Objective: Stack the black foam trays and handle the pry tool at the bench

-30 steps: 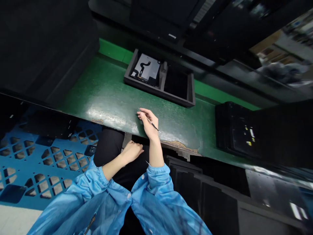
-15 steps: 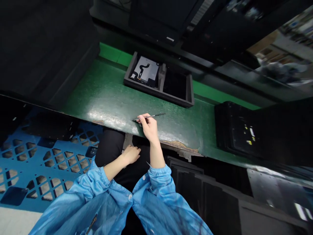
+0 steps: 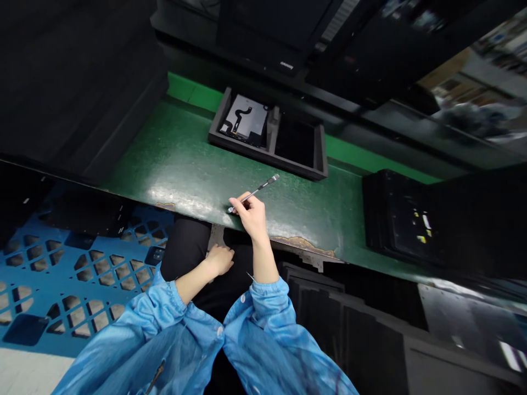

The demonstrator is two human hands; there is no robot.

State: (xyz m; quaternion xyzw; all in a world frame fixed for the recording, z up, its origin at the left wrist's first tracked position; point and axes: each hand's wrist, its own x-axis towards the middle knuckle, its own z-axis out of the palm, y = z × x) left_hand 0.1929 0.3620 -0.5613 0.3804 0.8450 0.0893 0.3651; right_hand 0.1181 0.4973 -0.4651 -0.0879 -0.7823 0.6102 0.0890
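Two bare hands here: right (image 3: 252,215) pinching one slim metallic pen-like tool (image 3: 257,190) over the glossy green worktop (image 3: 189,159), left (image 3: 220,259) loosely curled, empty-looking.

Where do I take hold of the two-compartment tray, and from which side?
I'd pinch the tray by its upright short end walls, coming in from left and right: it lies flat and long, its far side close to the green strip, and this keeps fingers off the panel in its left compartment.
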